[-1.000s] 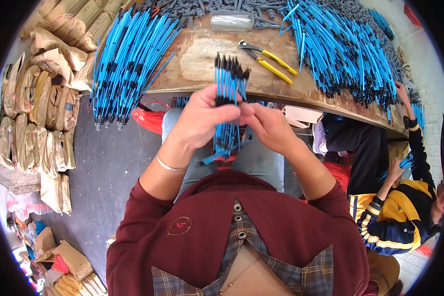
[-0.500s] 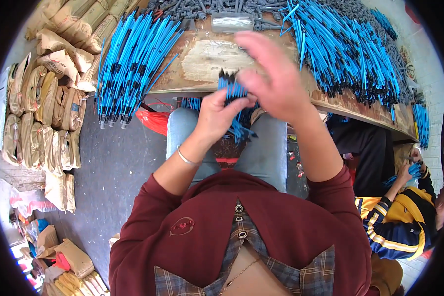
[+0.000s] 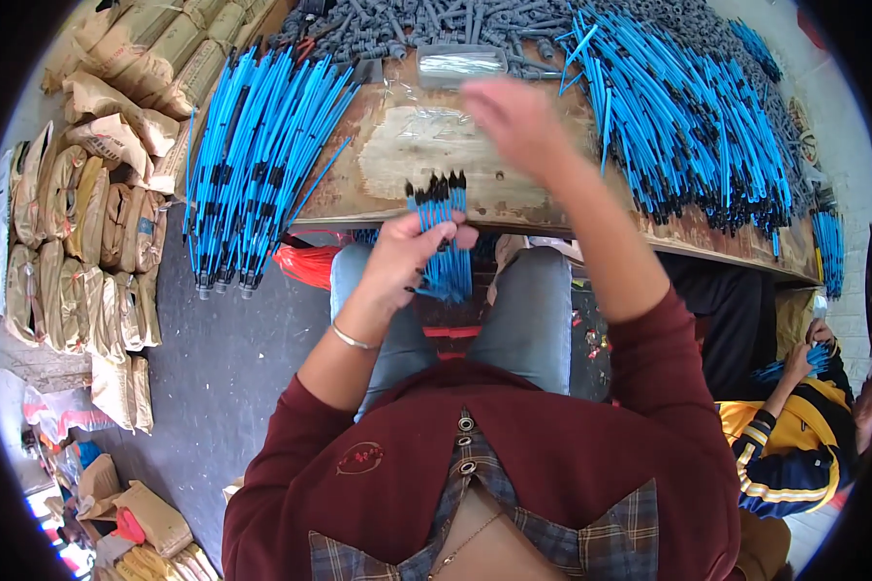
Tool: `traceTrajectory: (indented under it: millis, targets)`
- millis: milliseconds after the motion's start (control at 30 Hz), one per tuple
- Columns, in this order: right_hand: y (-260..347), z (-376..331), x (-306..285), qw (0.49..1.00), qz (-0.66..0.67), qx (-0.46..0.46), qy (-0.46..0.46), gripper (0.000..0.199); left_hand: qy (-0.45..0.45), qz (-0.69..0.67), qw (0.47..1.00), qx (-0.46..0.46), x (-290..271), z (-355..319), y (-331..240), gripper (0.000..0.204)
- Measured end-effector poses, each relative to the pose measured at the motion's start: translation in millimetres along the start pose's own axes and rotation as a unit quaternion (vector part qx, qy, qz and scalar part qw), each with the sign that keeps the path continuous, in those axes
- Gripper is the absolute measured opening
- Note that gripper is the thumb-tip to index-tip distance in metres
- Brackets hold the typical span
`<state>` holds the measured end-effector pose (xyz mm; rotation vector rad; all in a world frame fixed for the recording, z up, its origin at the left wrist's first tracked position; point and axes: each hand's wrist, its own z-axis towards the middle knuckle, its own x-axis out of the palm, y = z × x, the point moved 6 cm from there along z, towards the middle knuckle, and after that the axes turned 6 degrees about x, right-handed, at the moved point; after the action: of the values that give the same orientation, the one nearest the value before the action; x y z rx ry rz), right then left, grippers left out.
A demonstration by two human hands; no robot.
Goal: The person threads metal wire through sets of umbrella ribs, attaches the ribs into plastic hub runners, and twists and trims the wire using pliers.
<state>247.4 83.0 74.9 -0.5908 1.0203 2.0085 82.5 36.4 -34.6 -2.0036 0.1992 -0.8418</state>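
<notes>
Head view, from the left edge inward: stacked brown paper sacks point(image 3: 77, 223) line the dark floor point(image 3: 233, 368), and a few crumpled bags and boxes point(image 3: 136, 513) lie lower down near the rim. Next comes a loose heap of blue tubes with black tips point(image 3: 252, 165) fanned over the left end of the worn wooden tabletop point(image 3: 407, 155), their lower ends hanging past its edge above a bit of red plastic point(image 3: 305, 263).

At the middle, the left hand point(image 3: 412, 257) is raised in front of the tabletop's near edge, above the person's knees in grey trousers. Its fingers point(image 3: 451, 237) are curled tightly around a small bundle of blue tubes point(image 3: 441, 232), held upright with the black tips at the top and the blue ends sticking out below the palm. A thin bangle sits on that wrist.

Just right of it and farther up, the right hand point(image 3: 513, 116) is blurred over the tabletop, near a clear plastic packet point(image 3: 460, 63); its fingers look loosely spread, and I cannot tell whether they hold anything. Grey plastic fittings point(image 3: 426, 19) are piled along the far edge.

Farther right, a much larger pile of blue tubes point(image 3: 688, 126) covers the tabletop. At the right rim, another person in a yellow and dark sleeve point(image 3: 794, 436) holds a few blue pieces.
</notes>
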Motion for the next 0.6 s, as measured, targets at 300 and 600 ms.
traceTrajectory:
  millis: [300,600]
  targets:
    - [-91,94,55,0.940,-0.295,0.049,0.162,0.018,0.064,-0.058,0.995,0.046,2,21,-20,0.019]
    - [-63,83,39,0.954,-0.264,-0.138,0.031,0.020,0.050,-0.037,0.996,0.065,3,17,-21,0.020]
